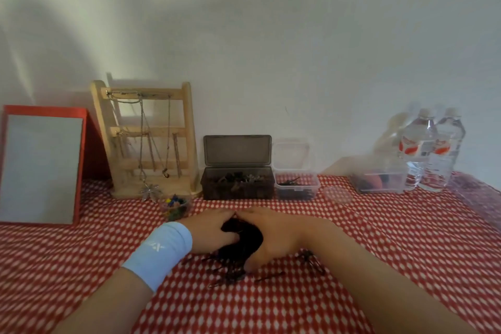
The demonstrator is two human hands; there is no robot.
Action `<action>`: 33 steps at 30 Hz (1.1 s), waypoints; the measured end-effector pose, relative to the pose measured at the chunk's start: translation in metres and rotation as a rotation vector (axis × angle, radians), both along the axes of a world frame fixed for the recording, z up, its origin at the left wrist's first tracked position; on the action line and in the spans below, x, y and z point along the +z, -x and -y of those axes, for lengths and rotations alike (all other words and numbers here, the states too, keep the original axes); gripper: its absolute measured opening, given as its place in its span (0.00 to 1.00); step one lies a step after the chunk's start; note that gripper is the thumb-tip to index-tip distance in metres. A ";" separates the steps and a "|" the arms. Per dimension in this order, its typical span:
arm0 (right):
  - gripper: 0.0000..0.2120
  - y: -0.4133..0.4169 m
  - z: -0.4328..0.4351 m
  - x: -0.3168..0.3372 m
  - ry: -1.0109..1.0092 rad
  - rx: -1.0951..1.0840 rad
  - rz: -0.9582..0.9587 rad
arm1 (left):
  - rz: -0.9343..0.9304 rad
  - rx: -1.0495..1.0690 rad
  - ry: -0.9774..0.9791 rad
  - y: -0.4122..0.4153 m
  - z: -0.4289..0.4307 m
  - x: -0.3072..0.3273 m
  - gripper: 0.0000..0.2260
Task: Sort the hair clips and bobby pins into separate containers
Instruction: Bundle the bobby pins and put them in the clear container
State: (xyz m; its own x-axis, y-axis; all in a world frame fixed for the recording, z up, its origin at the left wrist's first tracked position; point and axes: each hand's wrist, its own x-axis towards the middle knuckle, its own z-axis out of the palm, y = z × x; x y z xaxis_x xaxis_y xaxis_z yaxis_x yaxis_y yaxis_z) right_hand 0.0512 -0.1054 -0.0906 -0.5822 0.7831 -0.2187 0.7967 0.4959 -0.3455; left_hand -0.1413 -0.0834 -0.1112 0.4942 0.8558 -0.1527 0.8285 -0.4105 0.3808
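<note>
left hand (214, 230), right hand (279, 236): both curled round dark pile (244, 241) of pins and clips on checked cloth (379, 238), fingertips touching | probably corralling strays | smoky box (237, 187) with clips, clear tub (296, 187) with pins: behind, lids up for drops

dark heap of clips and pins (245, 238) lies in front of the smoky box (237, 187), lid up; clear tub (296, 187) of black pins just right of it.
</note>
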 end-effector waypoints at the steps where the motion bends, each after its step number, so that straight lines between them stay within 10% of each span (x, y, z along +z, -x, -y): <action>1: 0.42 0.003 0.002 -0.002 -0.001 -0.004 -0.001 | 0.040 0.001 0.011 0.001 0.004 -0.002 0.13; 7: 0.33 -0.006 0.005 0.008 -0.092 -0.079 0.064 | 0.232 0.118 0.139 0.017 0.014 0.007 0.27; 18: 0.59 0.046 0.006 -0.012 -0.035 -0.006 0.141 | -0.412 0.123 0.057 0.046 0.030 0.011 0.38; 23: 0.39 0.045 0.000 -0.013 -0.156 0.017 0.088 | -0.186 0.075 -0.013 0.039 0.024 0.009 0.15; 33: 0.19 -0.018 -0.009 -0.002 -0.205 -0.130 0.139 | 0.064 0.004 -0.085 -0.023 0.018 0.013 0.17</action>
State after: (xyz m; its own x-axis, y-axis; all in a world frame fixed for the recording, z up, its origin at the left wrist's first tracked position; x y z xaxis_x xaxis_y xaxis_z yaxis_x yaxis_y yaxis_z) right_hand 0.0689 -0.0962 -0.0925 -0.4497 0.8852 -0.1188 0.8908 0.4350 -0.1311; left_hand -0.1186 -0.1010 -0.0986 0.4970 0.8665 -0.0472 0.8053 -0.4402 0.3971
